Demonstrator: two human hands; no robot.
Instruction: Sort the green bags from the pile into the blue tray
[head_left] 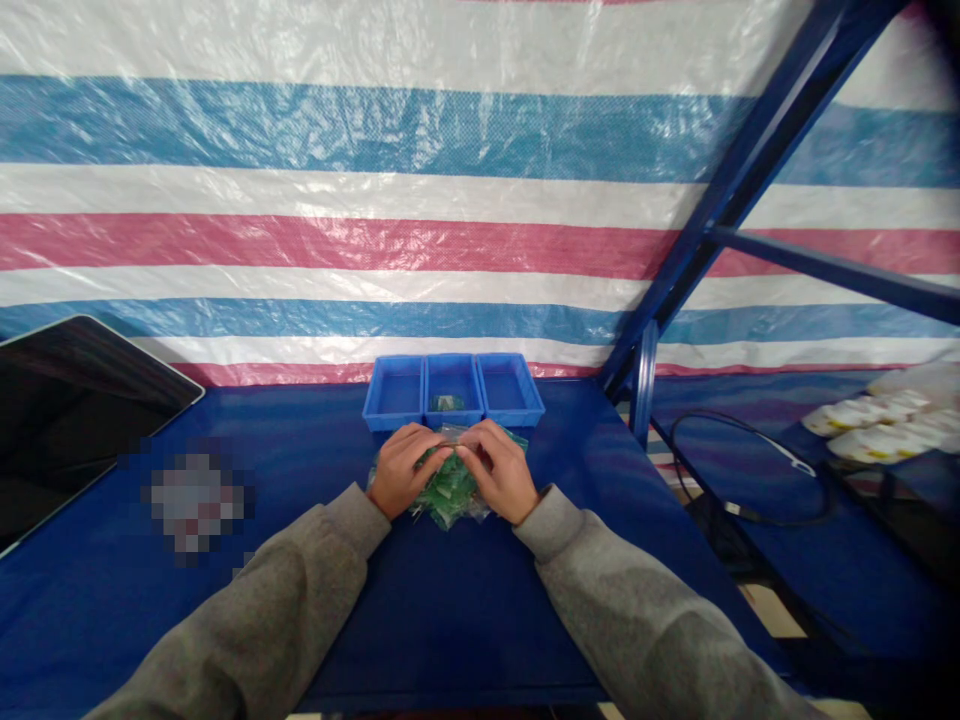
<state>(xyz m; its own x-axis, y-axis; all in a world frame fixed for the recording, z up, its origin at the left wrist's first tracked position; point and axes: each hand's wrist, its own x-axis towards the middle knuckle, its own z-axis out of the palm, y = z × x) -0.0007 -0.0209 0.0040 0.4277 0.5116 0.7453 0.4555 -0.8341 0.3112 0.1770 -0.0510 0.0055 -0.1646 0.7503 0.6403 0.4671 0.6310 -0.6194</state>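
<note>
My left hand (pixel 405 470) and my right hand (pixel 499 470) face each other just in front of the blue bins, fingertips closed and almost meeting. Between them they pinch the edge of a small clear plastic bag (pixel 452 432); its contents are hidden by my fingers. Beneath and around the hands lies a pile of green pieces in clear plastic bags (pixel 448 495), partly covered by both hands. Behind stands a row of blue bins: a left bin (pixel 395 410), a middle bin (pixel 454 417) and a right bin (pixel 517 415). A small bagged green piece (pixel 447 403) lies in the middle bin.
A dark flat screen (pixel 67 420) leans at the left of the blue table (pixel 450 630), near a blurred patch (pixel 193 500). A blue metal frame (pixel 720 215) rises at the right. Beyond it are a black cable (pixel 739 515) and white-wrapped items (pixel 885 425). Striped sheeting (pixel 375 240) hangs behind.
</note>
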